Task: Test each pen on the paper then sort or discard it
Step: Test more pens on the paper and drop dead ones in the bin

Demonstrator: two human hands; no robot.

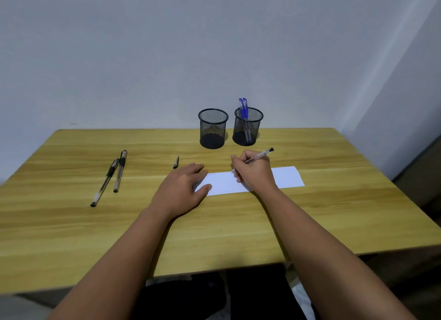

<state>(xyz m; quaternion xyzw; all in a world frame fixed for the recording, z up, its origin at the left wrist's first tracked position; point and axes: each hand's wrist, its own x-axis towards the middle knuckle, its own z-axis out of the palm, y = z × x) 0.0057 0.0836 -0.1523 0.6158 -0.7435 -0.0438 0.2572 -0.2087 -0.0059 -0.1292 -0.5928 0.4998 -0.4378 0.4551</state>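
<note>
A white strip of paper [287, 179] lies on the wooden table [71, 236]. My right hand [255, 172] grips a clear black-capped pen [261, 155] with its tip down on the paper. My left hand [182, 188] lies flat, fingers spread, pressing the paper's left end. A loose black pen cap [175, 162] rests just beyond my left hand. Two black pens [112, 176] lie side by side at the left of the table. At the back stand two black mesh cups: the left cup [213, 128] looks empty, the right cup [248, 126] holds two blue pens [244, 109].
A plain pale wall rises right behind the cups. The table's front edge runs just under my forearms, and its right edge is near the paper's far end. Dark floor and clothing show below the table.
</note>
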